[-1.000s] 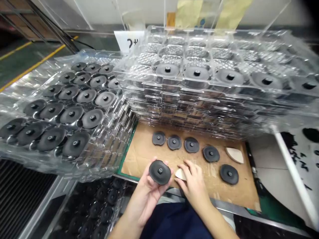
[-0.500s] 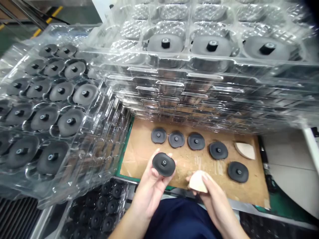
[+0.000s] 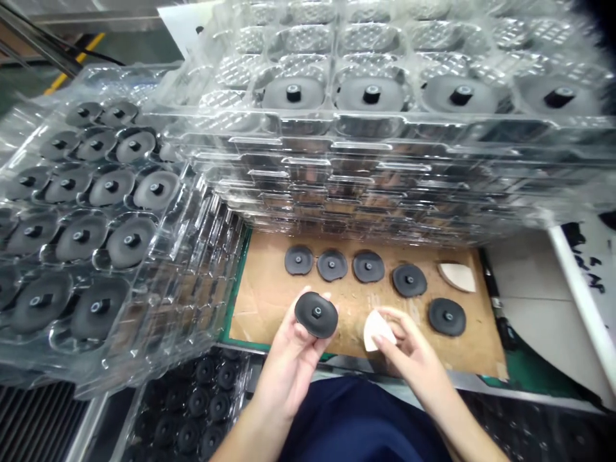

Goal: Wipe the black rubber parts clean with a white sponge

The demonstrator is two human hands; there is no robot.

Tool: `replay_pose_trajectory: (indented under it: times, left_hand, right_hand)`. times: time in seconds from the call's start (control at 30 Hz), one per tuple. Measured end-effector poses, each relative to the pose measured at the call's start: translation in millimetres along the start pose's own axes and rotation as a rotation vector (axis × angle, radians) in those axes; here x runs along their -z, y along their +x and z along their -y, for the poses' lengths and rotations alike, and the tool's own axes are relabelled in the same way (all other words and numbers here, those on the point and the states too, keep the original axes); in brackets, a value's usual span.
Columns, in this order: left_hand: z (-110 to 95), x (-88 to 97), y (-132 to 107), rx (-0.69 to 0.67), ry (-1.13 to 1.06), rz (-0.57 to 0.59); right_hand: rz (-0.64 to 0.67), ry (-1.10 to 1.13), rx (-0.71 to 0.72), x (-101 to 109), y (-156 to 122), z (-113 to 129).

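My left hand [image 3: 290, 360] grips a black oval disc [image 3: 308, 312] by its edges, its small raised centre post facing up. Between the thumb and fingers of my right hand [image 3: 414, 350] is a cream wedge-shaped sponge [image 3: 375, 330], a short gap to the right of the disc. Beyond the hands, several similar discs lie on the cardboard sheet [image 3: 260, 289], among them a disc [image 3: 332, 274] in the row and another disc [image 3: 457, 327] at the right. A second cream wedge [image 3: 464, 270] rests near the sheet's right end.
Stacked clear plastic trays [image 3: 308, 167] rise behind the cardboard, with discs in the top tray's front row. Another tray stack [image 3: 178, 256] at the left holds many discs. Below the bench edge sits a lower tray of dark parts [image 3: 197, 401]. A pale panel [image 3: 534, 321] stands at the right.
My right hand has turned the cream sponge so it stands more upright, its fingers now behind it. My left hand still holds the disc. The whole view has shifted slightly.
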State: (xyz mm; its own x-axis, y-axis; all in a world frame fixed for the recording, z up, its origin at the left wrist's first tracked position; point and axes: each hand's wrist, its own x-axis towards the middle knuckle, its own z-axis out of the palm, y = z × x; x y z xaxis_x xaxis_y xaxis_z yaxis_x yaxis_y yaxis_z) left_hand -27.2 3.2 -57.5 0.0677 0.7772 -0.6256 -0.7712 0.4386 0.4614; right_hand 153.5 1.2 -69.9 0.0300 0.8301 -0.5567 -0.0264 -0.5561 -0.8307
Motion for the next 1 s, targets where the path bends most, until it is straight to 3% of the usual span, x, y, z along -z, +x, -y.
replay_pose_trajectory:
  times: [0.07, 0.17, 0.27, 0.37, 0.5, 0.57, 0.67, 0.73, 0.8, 0.87, 0.93, 1.0]
  left_hand:
    - [0.7, -7.3, -1.0, -0.011, 0.023, 0.020]
    - [2.3, -20.2, -6.4, -0.020, 0.072, 0.091]
    - [2.0, -29.5, -15.5, 0.046, 0.116, 0.120]
    - [1.5, -34.1, -22.0, 0.028, 0.125, 0.057]
    - [1.8, -37.9, -26.5, -0.003, 0.182, 0.089]
    - [-0.6, -39.3, -29.6, -0.002, 0.189, 0.130]
    - [-5.0, -42.2, -34.2, -0.023, 0.156, 0.129]
    - [-5.6, -45.4, -36.3, 0.001, 0.141, 0.165]
    - [-4.6, -48.3, -37.7, 0.031, 0.142, 0.200]
    - [-3.4, -49.0, -38.4, 0.034, 0.150, 0.192]
    - [-2.6, -47.4, -38.0, 0.038, 0.133, 0.183]
    - [-1.5, -45.8, -36.4, 0.055, 0.099, 0.200]
  right_hand:
    - [-0.003, -0.087, 0.133, -4.2, -0.6, 24.7]
    - [0.030, -0.271, 0.522, -21.5, -9.4, 60.7]
    - [0.198, -0.434, 0.808, -36.2, -21.2, 82.3]
    - [0.380, -0.572, 0.827, -39.4, -26.0, 90.0]
    - [0.160, -0.569, 0.976, -37.5, -29.3, 89.4]
    - [0.184, -0.512, 1.008, -34.4, -35.3, 88.9]
    - [0.342, -0.475, 0.910, -29.9, -42.5, 91.7]
    - [0.282, -0.489, 0.900, -29.9, -42.4, 95.0]
    - [0.181, -0.486, 0.985, -29.9, -40.7, 97.3]
    - [0.198, -0.468, 1.033, -25.1, -41.1, 97.3]
    - [0.320, -0.490, 0.964, -14.1, -44.8, 95.4]
    - [0.332, -0.561, 0.855, -1.1, -50.4, 92.7]
